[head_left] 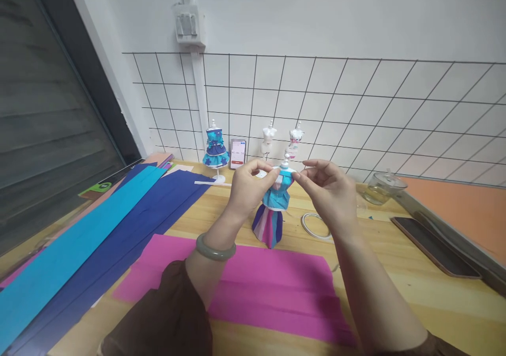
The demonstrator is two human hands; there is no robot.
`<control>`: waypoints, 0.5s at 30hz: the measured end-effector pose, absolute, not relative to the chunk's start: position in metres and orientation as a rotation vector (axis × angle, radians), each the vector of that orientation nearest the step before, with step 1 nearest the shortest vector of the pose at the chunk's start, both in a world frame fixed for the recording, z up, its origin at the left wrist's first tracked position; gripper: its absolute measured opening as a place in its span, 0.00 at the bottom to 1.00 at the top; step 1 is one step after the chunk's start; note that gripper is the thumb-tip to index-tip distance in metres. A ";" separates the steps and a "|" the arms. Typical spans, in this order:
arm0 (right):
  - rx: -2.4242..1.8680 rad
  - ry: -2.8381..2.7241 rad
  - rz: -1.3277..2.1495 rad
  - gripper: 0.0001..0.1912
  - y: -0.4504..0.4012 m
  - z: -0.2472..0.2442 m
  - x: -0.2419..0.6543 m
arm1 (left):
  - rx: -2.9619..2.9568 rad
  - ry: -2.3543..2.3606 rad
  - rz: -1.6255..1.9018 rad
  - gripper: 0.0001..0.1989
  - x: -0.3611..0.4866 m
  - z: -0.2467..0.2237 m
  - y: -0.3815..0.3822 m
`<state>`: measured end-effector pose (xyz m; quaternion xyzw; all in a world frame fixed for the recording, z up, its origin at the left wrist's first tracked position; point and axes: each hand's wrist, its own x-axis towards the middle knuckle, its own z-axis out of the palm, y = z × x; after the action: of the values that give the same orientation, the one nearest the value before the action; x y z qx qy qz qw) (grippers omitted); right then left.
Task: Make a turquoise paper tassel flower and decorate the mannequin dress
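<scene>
A small dress-form mannequin point(285, 161) stands upright on the table in front of me. It wears a turquoise crepe-paper bodice point(279, 195) over a striped skirt point(269, 227) of pink, purple and blue. With thumb and forefinger, my left hand point(251, 185) pinches the bodice's upper edge; its wrist has a green bangle point(215, 247). At the opposite side of that edge, my right hand point(332, 193) has its thumb tip on the turquoise paper, the other fingers raised and curled. The exact pinch of the right fingertips is partly hidden.
A pink crepe-paper sheet point(272, 287) lies below my forearms. Blue sheets point(158, 208) spread leftward. Behind stand a blue-dressed mannequin point(215, 148), a phone showing a timer point(237, 153) and two white mannequins. Rightward are a tape roll point(316, 236), a glass jar point(381, 187) and a dark phone point(435, 245).
</scene>
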<state>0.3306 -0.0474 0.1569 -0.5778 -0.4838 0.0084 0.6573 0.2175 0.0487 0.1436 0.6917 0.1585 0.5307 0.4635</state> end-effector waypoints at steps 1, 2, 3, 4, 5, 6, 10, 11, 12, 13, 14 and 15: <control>-1.314 -1.090 0.004 0.13 -0.047 0.157 0.329 | 1.697 0.385 1.301 0.07 0.217 0.143 0.049; -1.319 -1.085 -0.009 0.13 -0.048 0.157 0.329 | 1.691 0.380 1.297 0.07 0.217 0.143 0.050; -1.321 -1.082 -0.018 0.13 -0.048 0.156 0.328 | 1.682 0.373 1.292 0.07 0.217 0.143 0.050; -1.322 -1.079 -0.026 0.12 -0.048 0.156 0.327 | 1.671 0.367 1.285 0.07 0.217 0.143 0.050; -1.323 -1.077 -0.035 0.12 -0.048 0.155 0.327 | 1.660 0.361 1.278 0.07 0.217 0.143 0.050; -1.323 -1.080 -0.045 0.12 -0.048 0.155 0.327 | 1.650 0.358 1.274 0.07 0.217 0.143 0.051; -1.338 -1.107 -0.130 0.12 -0.048 0.153 0.326 | 1.644 0.343 1.284 0.06 0.216 0.145 0.051; -1.345 -1.114 -0.149 0.12 -0.048 0.153 0.326 | 1.647 0.340 1.286 0.06 0.215 0.145 0.051; -1.350 -1.117 -0.160 0.12 -0.048 0.153 0.325 | 1.648 0.337 1.286 0.06 0.215 0.145 0.051; -1.353 -1.118 -0.165 0.11 -0.048 0.153 0.325 | 1.650 0.335 1.285 0.06 0.215 0.145 0.051; -1.353 -1.119 -0.161 0.11 -0.048 0.152 0.325 | 1.653 0.333 1.285 0.06 0.215 0.145 0.051; -1.352 -1.119 -0.157 0.11 -0.048 0.152 0.325 | 1.655 0.331 1.287 0.06 0.215 0.145 0.052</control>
<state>0.3251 -0.0479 0.1521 -0.5920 -0.4899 -0.0688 0.6363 0.2146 0.0519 0.1452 0.6808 0.1363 0.5292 0.4877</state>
